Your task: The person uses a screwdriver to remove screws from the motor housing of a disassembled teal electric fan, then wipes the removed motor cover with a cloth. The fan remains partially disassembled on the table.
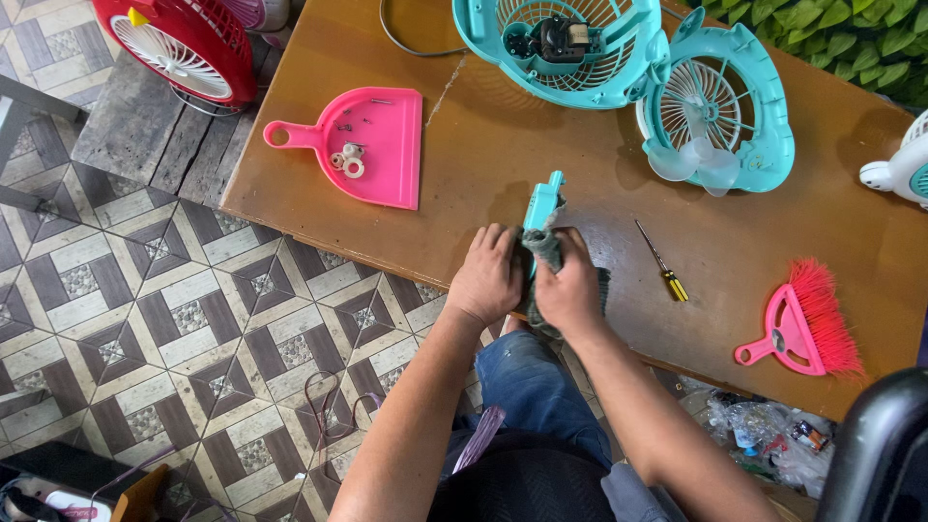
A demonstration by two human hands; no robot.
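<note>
My left hand [486,275] grips the lower end of a small teal plastic fan part [541,204] held upright at the near edge of the wooden table [319,208]. My right hand [570,287] presses a grey-green cloth [549,253] against that part, fingers wrapped over it. More of the cloth hangs down under my right hand. Both hands touch each other around the part.
A pink dustpan [387,155] holds screws and small white rings. Two teal fan housings [580,48] [720,111] lie at the back. A yellow-handled screwdriver [662,261] and pink brush [807,324] lie to the right. A red fan [179,48] stands on the patterned floor.
</note>
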